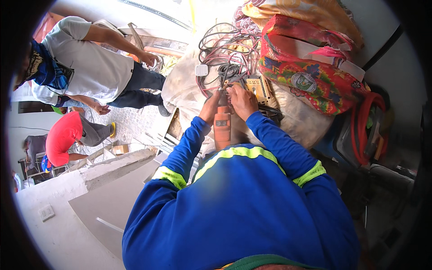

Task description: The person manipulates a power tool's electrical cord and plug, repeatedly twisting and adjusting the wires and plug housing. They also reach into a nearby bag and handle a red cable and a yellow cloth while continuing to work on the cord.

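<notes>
Your left hand (210, 108) and right hand (244, 103) are both engaged on the orange power tool (222, 130), located centrally in front of your torso, its rear end toward you and its dark nose pointing away. The fingers of your left hand are grasping the left side of the nose; those of your right hand are curled at its tip, thumb and forefinger close together, and any small part between them cannot be made out. Note the dark panel on the tool's housing; its marking is too small to read. A yellow tool (261, 91) lies just beside your right hand, on a beige cloth cover (299, 123). Beyond the nose, observe tangled cables (229, 45) and a white square box (201, 70) without legible marking. To the right, a red patterned bag (288, 67) carries a round green-and-white emblem (303, 82); its lettering is illegible at this scale. Your right sleeve's yellow-green band (309, 173) bears small dark print, also unreadable. At your left, a co-worker in a white shirt (96, 63) wears dark blue headgear (35, 63) with pale lettering; farther back, a person in a red shirt (64, 139) bends forward.
</notes>
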Demonstrator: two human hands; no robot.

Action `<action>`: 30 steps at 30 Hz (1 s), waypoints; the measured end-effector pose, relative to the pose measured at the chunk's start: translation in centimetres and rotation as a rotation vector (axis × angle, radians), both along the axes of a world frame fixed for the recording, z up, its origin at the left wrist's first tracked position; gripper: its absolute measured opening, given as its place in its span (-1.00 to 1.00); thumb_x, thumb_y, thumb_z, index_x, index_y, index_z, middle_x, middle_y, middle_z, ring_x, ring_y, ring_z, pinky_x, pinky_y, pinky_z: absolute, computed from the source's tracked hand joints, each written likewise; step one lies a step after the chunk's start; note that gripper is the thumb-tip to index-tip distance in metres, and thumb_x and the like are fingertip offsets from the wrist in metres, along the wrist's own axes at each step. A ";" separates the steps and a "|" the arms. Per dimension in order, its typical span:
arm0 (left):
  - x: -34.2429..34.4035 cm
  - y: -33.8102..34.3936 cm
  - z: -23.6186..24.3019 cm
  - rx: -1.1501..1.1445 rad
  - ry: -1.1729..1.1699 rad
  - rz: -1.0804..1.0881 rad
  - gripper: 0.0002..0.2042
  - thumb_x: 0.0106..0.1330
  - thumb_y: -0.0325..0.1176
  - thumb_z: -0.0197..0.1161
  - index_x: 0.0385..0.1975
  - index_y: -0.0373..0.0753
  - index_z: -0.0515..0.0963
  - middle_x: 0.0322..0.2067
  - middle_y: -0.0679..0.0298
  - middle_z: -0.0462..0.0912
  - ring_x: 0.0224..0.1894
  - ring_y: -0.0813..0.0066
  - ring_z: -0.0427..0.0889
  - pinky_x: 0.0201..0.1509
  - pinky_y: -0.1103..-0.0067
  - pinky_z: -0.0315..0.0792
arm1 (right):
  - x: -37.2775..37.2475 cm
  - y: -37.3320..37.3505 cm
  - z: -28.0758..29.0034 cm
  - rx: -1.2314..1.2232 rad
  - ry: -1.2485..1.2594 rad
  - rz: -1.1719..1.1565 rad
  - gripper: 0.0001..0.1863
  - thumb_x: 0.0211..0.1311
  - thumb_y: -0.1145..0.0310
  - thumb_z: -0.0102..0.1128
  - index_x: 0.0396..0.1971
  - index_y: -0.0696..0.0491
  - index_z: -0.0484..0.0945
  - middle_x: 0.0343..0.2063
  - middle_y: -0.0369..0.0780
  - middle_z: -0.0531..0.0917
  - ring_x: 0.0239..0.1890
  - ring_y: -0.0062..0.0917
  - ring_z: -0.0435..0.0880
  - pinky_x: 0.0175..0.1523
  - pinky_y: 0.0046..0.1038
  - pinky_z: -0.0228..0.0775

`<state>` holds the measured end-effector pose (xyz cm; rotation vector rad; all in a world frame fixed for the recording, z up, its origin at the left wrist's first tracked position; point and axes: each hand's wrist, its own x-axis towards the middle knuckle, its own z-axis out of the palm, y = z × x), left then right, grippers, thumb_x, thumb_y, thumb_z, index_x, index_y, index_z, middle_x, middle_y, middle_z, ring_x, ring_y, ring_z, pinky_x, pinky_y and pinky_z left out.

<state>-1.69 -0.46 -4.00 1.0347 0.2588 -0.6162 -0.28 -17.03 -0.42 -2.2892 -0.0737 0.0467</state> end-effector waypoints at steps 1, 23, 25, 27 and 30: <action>0.0 0.0 0.1 0.013 -0.005 -0.004 -0.49 0.51 0.11 -0.14 0.06 -0.26 0.42 -0.26 0.17 0.63 -0.35 0.34 0.67 -0.22 0.44 0.58 | -0.1 0.0 0.1 0.011 -0.033 0.027 -0.69 0.42 0.15 -0.01 -0.31 0.09 0.53 -0.51 -0.06 0.65 -0.38 -0.08 0.64 -0.29 -0.15 0.42; -0.2 0.4 -0.2 -0.074 0.019 0.005 -0.50 0.54 0.04 -0.20 0.13 -0.28 0.37 -0.20 0.12 0.63 -0.29 0.17 0.71 -0.24 0.38 0.60 | 0.5 -4.0 0.2 0.248 -0.167 0.250 -0.83 0.37 0.41 0.08 -0.11 0.10 0.53 -0.34 -0.20 0.69 -0.29 -0.46 0.68 -0.19 -0.44 0.47; -0.2 0.4 -0.1 -0.091 0.076 0.002 -0.48 0.54 0.08 -0.24 0.12 -0.27 0.37 -0.21 0.12 0.63 -0.28 0.18 0.70 -0.20 0.40 0.60 | 0.6 -4.0 1.1 0.190 -0.190 0.264 -0.82 0.33 0.42 0.11 -0.11 0.07 0.54 -0.33 -0.18 0.69 -0.29 -0.36 0.69 -0.18 -0.37 0.47; -0.2 0.6 0.1 -0.130 0.032 -0.010 -0.45 0.53 0.11 -0.26 0.13 -0.26 0.38 -0.19 0.12 0.64 -0.24 0.20 0.69 -0.13 0.41 0.57 | 0.7 -3.8 1.9 0.108 -0.339 0.332 -0.81 0.30 0.43 0.13 -0.11 0.06 0.54 -0.34 -0.16 0.69 -0.28 -0.30 0.69 -0.16 -0.33 0.47; -0.5 0.9 0.6 -0.170 0.002 0.002 -0.46 0.53 0.10 -0.25 0.15 -0.25 0.38 -0.13 0.12 0.63 -0.18 0.22 0.67 -0.05 0.40 0.53 | 0.7 -3.2 3.0 -0.002 -0.612 0.470 -0.83 0.29 0.43 0.15 -0.14 0.08 0.54 -0.41 -0.15 0.68 -0.32 -0.28 0.68 -0.19 -0.32 0.47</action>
